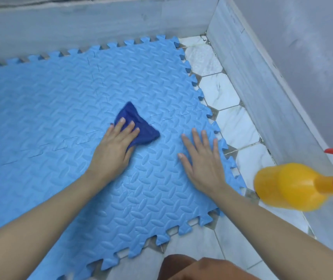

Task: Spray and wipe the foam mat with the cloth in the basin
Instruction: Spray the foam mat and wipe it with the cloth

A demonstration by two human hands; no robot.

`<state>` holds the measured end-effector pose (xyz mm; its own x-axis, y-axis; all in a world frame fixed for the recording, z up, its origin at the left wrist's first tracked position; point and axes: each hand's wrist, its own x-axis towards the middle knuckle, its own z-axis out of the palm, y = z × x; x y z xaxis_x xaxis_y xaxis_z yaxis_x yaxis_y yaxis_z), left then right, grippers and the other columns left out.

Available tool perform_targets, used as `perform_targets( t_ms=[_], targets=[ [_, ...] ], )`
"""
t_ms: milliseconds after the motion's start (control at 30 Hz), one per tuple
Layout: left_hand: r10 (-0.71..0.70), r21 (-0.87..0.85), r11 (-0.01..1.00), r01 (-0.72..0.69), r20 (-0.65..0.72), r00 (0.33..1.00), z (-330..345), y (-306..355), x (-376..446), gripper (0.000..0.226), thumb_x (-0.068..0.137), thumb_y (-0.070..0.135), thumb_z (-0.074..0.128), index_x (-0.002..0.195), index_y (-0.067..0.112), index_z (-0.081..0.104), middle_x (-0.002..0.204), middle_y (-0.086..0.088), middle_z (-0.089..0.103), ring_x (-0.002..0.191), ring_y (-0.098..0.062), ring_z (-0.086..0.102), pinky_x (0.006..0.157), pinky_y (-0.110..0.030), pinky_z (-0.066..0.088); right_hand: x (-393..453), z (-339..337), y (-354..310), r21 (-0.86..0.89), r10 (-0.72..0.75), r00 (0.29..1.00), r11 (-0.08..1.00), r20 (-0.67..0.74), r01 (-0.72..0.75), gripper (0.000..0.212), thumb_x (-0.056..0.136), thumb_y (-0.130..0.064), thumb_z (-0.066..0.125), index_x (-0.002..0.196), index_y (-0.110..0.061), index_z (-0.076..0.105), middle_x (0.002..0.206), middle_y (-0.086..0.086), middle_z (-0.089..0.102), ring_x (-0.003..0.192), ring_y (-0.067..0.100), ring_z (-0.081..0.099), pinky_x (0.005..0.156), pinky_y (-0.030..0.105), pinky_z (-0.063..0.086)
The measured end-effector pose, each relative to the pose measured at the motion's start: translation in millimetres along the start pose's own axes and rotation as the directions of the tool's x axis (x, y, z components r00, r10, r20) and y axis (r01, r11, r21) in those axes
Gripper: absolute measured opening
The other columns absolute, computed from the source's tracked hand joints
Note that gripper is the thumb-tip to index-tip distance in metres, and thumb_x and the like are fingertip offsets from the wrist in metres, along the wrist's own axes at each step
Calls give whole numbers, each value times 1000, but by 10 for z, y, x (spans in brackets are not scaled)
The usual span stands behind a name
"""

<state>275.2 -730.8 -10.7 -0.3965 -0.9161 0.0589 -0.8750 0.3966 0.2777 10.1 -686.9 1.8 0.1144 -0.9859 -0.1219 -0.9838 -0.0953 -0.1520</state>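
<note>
2 flat hands — left hand (pixel 114 147) presses cloth (pixel 139 126), right hand (pixel 202 160) mat (pixel 60 110).

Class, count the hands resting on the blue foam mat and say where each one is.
2. The left hand presses the dark blue cloth mid-mat; the right hand lies flat near the foam mat's right edge.

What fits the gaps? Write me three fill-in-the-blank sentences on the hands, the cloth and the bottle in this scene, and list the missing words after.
1. The left hand presses the dark blue cloth onto the light blue interlocking foam mat, while the right hand lies ____ on that mat.
2. The orange plastic spray bottle is held by ____ hand.
3. The bottle's cap is ____ in colour.

Missing words: flat; neither; red
</note>
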Motion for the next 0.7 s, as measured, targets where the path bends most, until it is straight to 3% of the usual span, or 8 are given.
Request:
perform_targets(
  t_ms=[100,167,233,300,400,467,567,700],
  targets=[
    [268,1,963,-270,113,957,10,98,-598,46,97,31,32,134,13,53,142,-5,50,136,-26,38,114,-40,18,-11,94,-58,-45,-37,999,998,36,38,66,98,-62,16,156,-33,11,165,-3,5,152,20,-2,120,52,-6],
    [295,14,953,-301,172,940,-44,-89,-902,49,102,34,19,138,17,48,147,1,43,138,-21,33,114,-40,19,-16,115,-35,-64,-18,1000,998,26,20,66,98,-62,16,156,-33,10,165,-4,5,152,18,-2,120,53,-3],
    [123,32,991,-127,104,987,-131,-453,-1008,49,102,34,21,139,16,47,148,0,42,139,-22,32,114,-40,19,-32,122,-26,-57,-18,1000,998,20,19,65,98,-62,17,156,-34,10,165,-6,4,152,17,-2,121,53,-2],
    [-173,67,983,172,15,985,-242,-884,-1032,47,97,28,32,139,13,47,147,-7,44,138,-28,33,113,-44,20,-35,127,-36,-43,-25,1000,999,13,25,65,98,-62,17,156,-35,9,165,-7,3,152,16,-3,121,52,-3],
    [-538,34,841,539,-44,842,-413,-1280,-965,44,99,18,43,142,9,42,150,-13,38,142,-35,25,113,-53,20,-28,127,-33,-28,-23,1000,999,4,24,65,98,-62,16,156,-35,9,165,-7,4,152,16,-2,121,53,-1],
    [-596,18,802,597,-45,802,-432,-1223,-886,46,101,23,39,145,10,37,153,-12,31,144,-36,18,116,-51,16,-26,140,-48,-38,-23,1000,999,-4,23,65,97,-62,16,156,-35,11,165,-5,6,152,17,1,121,53,1],
    [-434,69,899,432,23,901,-327,-804,-801,51,101,36,26,147,16,35,154,-7,31,144,-33,19,117,-46,14,-27,136,-71,-50,-19,1000,999,-16,18,66,97,-61,15,155,-31,16,164,-2,13,151,21,9,120,55,5],
    [-52,105,994,35,160,986,-152,-114,-772,54,99,46,23,146,24,38,152,0,36,143,-29,27,115,-44,16,-10,138,-98,-68,-24,1000,997,-7,24,66,97,-60,15,156,-29,16,164,-1,12,151,23,10,119,55,6]
  ],
)
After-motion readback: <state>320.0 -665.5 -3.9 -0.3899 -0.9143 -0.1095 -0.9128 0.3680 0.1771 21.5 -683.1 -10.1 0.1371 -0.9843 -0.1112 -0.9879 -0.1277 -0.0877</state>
